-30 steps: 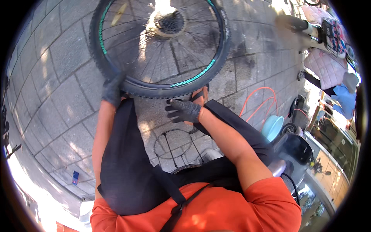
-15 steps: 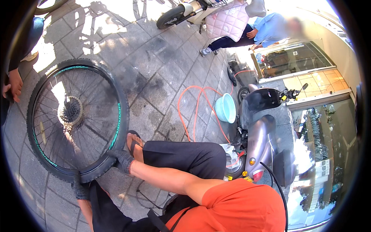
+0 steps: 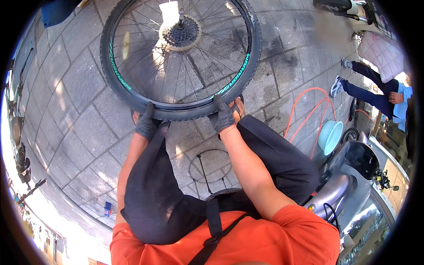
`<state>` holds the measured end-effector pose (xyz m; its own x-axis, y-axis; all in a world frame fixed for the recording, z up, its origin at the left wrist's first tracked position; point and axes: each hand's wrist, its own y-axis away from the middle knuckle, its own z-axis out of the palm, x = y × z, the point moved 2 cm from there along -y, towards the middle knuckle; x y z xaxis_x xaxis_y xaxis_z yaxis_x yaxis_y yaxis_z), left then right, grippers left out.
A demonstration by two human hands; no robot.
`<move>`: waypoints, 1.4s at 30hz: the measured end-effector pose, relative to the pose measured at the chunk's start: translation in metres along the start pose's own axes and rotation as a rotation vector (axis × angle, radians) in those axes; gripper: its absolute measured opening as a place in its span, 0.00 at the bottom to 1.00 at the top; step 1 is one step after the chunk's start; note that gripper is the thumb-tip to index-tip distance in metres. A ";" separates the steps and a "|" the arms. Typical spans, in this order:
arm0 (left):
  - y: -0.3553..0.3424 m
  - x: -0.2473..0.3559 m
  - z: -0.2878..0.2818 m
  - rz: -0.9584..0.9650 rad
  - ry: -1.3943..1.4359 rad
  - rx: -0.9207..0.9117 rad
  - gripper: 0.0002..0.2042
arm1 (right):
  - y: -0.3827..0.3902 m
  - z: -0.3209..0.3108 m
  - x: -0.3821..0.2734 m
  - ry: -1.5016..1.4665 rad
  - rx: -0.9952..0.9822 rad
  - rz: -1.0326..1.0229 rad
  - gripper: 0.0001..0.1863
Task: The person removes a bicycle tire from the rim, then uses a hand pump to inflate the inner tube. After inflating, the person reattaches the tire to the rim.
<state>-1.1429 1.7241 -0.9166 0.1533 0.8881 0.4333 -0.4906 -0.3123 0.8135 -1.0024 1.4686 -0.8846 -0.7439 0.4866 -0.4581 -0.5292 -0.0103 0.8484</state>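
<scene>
A bicycle wheel [image 3: 180, 114] with a knobby black tyre and green lettering on its rim is in front of me. Its cassette of sprockets [image 3: 180, 34] faces up. At the near edge, my left hand [image 3: 147, 122], in a dark grey glove, closes round the tyre. A short way to the right, my right hand [image 3: 224, 114], gloved alike, grips the tyre and rim with its thumb on top. The fingers beneath the tyre are hidden on both hands. My feet in dark sandals show partly beside the wheel's near edge.
Right of me stand a silver scooter [image 3: 340, 190] and a light blue basin [image 3: 330, 137], with an orange hose [image 3: 292, 115] looping over the paving. A person in dark trousers [image 3: 371, 90] is beyond them. A thin wire ring [image 3: 191, 170] lies between my legs.
My view has turned to the left, so the wheel now appears at upper middle and the scooter and basin farther right. Both hands still hold the wheel's near edge.
</scene>
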 end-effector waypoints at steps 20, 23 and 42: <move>-0.029 -0.011 -0.023 0.013 -0.019 0.071 0.21 | -0.052 -0.027 -0.035 0.781 0.267 -0.435 0.30; -0.029 -0.010 -0.023 0.023 0.017 0.074 0.22 | -0.041 -0.020 -0.036 0.373 0.063 -0.311 0.35; -0.030 -0.004 -0.018 0.052 0.016 0.144 0.29 | -0.077 0.014 -0.119 0.683 0.398 -0.514 0.30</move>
<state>-1.1438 1.7357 -0.9498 0.1163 0.8745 0.4710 -0.3689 -0.4022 0.8379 -0.8672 1.4238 -0.8911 -0.6028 -0.2700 -0.7509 -0.7746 0.4239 0.4694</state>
